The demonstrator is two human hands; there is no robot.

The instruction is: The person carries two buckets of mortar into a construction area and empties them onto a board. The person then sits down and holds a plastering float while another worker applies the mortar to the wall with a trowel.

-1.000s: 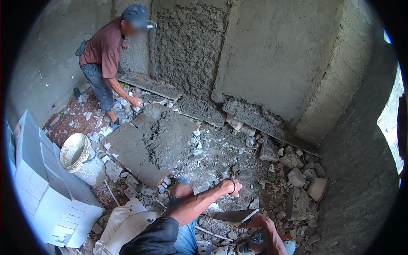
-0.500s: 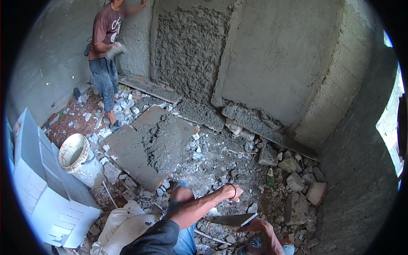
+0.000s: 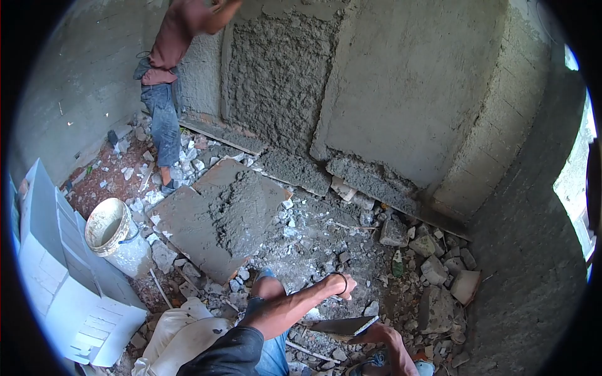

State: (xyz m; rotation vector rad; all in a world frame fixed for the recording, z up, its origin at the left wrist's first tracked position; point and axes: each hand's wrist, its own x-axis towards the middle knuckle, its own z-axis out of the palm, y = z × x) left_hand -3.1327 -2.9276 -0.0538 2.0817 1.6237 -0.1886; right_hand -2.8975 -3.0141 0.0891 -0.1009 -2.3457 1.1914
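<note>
My left hand (image 3: 344, 286), with a dark band at the wrist, is closed over the rubble in front of my knees. Whatever it may grip is hidden under the fingers. Lower and to the right, my right hand (image 3: 378, 333) is wrapped around a flat plastering trowel (image 3: 342, 326), whose dark blade is tilted and points left. The trowel's handle is hidden by the hand. Beyond my knees lies a board (image 3: 185, 222) carrying a heap of wet grey mortar (image 3: 241, 210).
A co-worker (image 3: 172, 44) stands at the back wall, which has rough wet mortar (image 3: 276, 75). A dirty white bucket (image 3: 135, 254) and white cartons (image 3: 69, 276) are at left. Broken blocks (image 3: 436, 307) lie at right; a white sack (image 3: 188, 332) is beside my leg.
The co-worker has turned toward the wall, leaning right with an arm reaching up against it. My hands and the trowel have hardly moved.
</note>
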